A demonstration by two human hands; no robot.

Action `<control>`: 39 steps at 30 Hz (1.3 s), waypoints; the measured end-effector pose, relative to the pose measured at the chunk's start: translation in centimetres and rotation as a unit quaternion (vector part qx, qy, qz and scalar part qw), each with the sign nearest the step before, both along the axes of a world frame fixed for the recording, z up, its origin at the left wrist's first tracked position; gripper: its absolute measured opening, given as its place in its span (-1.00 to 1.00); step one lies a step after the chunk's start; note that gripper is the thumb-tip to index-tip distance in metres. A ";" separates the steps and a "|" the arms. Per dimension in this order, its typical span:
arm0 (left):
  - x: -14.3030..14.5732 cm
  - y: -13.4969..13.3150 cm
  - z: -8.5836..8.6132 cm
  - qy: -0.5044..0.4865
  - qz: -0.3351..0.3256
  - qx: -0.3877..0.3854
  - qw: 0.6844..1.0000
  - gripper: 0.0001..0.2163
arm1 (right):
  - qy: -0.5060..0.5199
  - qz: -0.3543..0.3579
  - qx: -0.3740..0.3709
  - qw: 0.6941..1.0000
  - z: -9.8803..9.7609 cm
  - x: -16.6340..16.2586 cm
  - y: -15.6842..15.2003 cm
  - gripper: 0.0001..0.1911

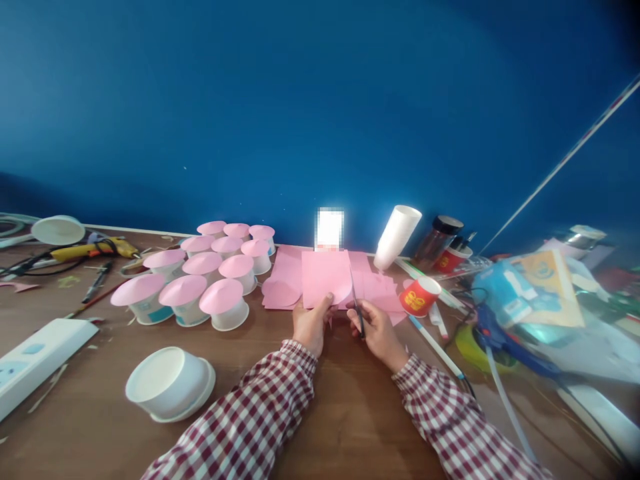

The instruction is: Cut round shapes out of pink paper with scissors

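Observation:
My left hand [311, 325] pinches the lower edge of a pink sheet of paper [323, 277], thumb on top. In my right hand [381, 332] is a pair of scissors [359, 318], its blades pointing away from me along the sheet's right side. A curved line shows near that side of the sheet. Underneath and around it lie more pink papers [284, 267], some with rounded shapes. To the left, several white paper cups [231, 319] stand in rows, each topped by a shallow pink paper cone [221, 295].
White bowls [165, 380] sit front left, near a power strip [43, 357] and a yellow glue gun [93, 251]. On the right are a red paper cup [420, 296], a leaning stack of white cups [397, 235], a marker [436, 347] and a blue glue gun [515, 347]. A blue wall [320, 107] rises behind.

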State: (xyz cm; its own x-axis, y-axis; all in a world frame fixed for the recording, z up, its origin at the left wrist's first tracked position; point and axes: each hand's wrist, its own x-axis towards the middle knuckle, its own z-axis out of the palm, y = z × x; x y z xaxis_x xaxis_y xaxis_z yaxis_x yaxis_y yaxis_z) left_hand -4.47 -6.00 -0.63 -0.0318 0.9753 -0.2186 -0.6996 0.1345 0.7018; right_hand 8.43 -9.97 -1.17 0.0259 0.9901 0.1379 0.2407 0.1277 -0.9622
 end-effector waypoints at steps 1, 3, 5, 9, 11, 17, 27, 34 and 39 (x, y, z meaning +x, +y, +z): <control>0.0 0.0 0.0 -0.002 0.000 0.002 1.000 -0.68 | -0.001 0.000 0.001 1.000 0.0 0.0 0.0 -0.71; 0.0 0.0 -0.1 -0.004 -0.001 0.002 1.000 -0.67 | -0.001 0.001 0.002 1.000 0.1 0.0 0.0 -0.71; 0.0 0.0 -0.1 -0.003 -0.001 0.002 1.000 -0.67 | -0.001 0.000 0.000 1.000 0.2 0.0 0.0 -0.71; 0.0 0.0 -0.1 0.001 0.005 -0.005 1.000 -0.68 | 0.000 0.000 -0.007 1.000 0.3 -0.1 0.0 -0.70; 0.0 0.0 0.0 0.003 0.008 -0.009 1.000 -0.69 | 0.000 0.000 -0.005 1.000 0.4 -0.1 0.0 -0.69; 0.0 0.0 0.0 0.004 0.001 -0.003 1.000 -0.69 | -0.001 0.001 -0.008 1.000 0.4 -0.1 -0.1 -0.66; 0.0 -0.1 -0.1 -0.001 0.007 -0.001 1.000 -0.69 | -0.006 0.003 -0.001 1.000 0.5 0.0 -0.1 -0.69; -0.6 0.6 -0.1 0.009 -0.002 0.003 1.000 -0.71 | -0.009 0.009 0.000 1.000 0.3 0.1 -0.1 -0.70; -0.9 0.8 0.2 0.024 -0.011 0.006 1.000 -0.72 | -0.003 0.004 -0.009 1.000 0.2 0.1 -0.1 -0.68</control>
State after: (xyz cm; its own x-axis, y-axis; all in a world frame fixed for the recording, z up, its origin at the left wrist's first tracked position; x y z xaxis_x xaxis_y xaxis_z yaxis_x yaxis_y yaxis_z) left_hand -5.33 -5.16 -0.47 -0.0204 0.9784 -0.2059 -0.6621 0.1411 0.7360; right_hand 8.51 -10.04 -0.95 0.0176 0.9926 0.1200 0.2455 0.1120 -0.9629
